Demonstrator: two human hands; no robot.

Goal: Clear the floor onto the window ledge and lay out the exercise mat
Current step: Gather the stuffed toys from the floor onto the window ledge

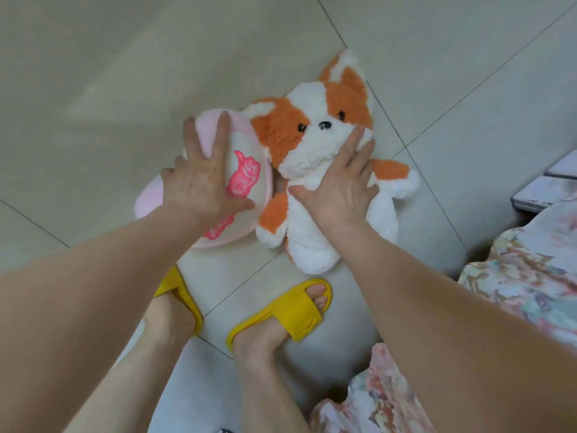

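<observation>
Pale floor tiles (156,57) with thin dark grout lines fill most of the room from where I stand, with a flowered bedspread (530,276) crowding in at the right edge. On the floor, just ahead of the person's yellow slippers (290,310), lie two soft things touching each other: a round pink cushion (246,170) with bright pink lettering, and an orange-and-white plush dog (315,126) lying face up.

The left hand (203,179) rests on the cushion with fingers spread and straight, its grip apart, nothing clamped yet. The right hand (340,189) lies flat on the dog's chest, fingers straight and reaching up beside the muzzle, its grip apart as well.

Both things are on the floor, so the clearing looks barely begun; neither the ledge nor the mat is in sight.

The risk from here is a poor hold. Flat palms on slippery plush may only push the toys across the tile rather than lift them. The cushion is wide for one hand and could flop or slip out on the way up. A dropped toy near those slippers could also trip the person.
</observation>
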